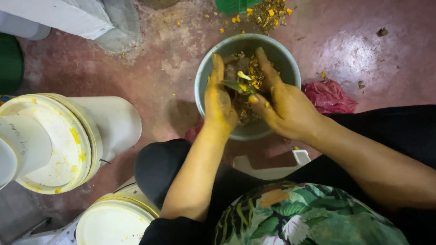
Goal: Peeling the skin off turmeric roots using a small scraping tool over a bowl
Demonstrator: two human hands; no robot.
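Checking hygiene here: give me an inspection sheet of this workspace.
Surface: red floor, stained, with yellow petal scraps.
Job's things: grey bowl holding a brown-and-yellow plant mix.
Clutter: pink bag; two white buckets; debris pile.
Hands: left hand and right hand, yellow-stained, both in the bowl, pressing the mix between them.
Cables: nothing seen.
Surroundings: grey concrete block; white stool under the person.

I see two white buckets at left on the red floor, a pink bag by the right, yellow petals scattered up top, and a grey block.
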